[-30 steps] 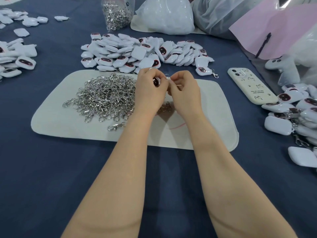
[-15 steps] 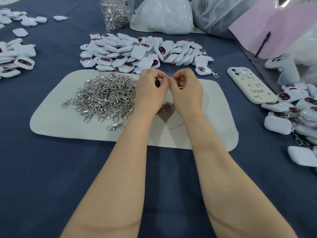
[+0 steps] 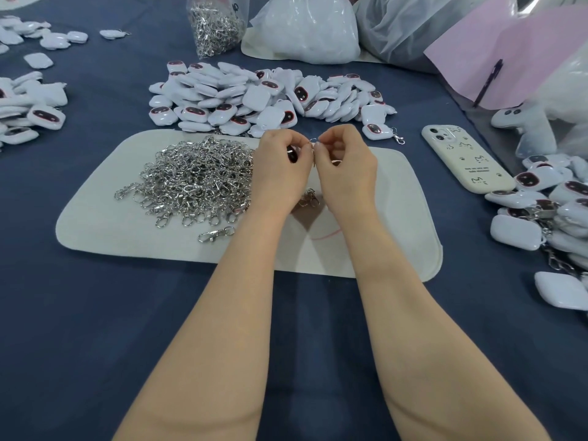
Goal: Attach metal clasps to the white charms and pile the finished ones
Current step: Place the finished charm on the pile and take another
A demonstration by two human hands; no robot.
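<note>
My left hand grips a white charm, of which only a dark sliver shows between the fingers. My right hand pinches a small metal clasp right against it; the fingertips of both hands meet above the white felt mat. A heap of loose silver clasps lies on the mat to the left of my hands. A large pile of white charms sits just beyond the mat. Charms with clasps attached are piled at the right edge.
A cream phone lies right of the mat. A clear bag of clasps and white plastic bags stand at the back. More charms lie at far left. Pink paper with a pen is at the right rear.
Both hands stay together over the mat; the fingers have shifted slightly as they work the clasp against the charm. Nothing else has moved.
</note>
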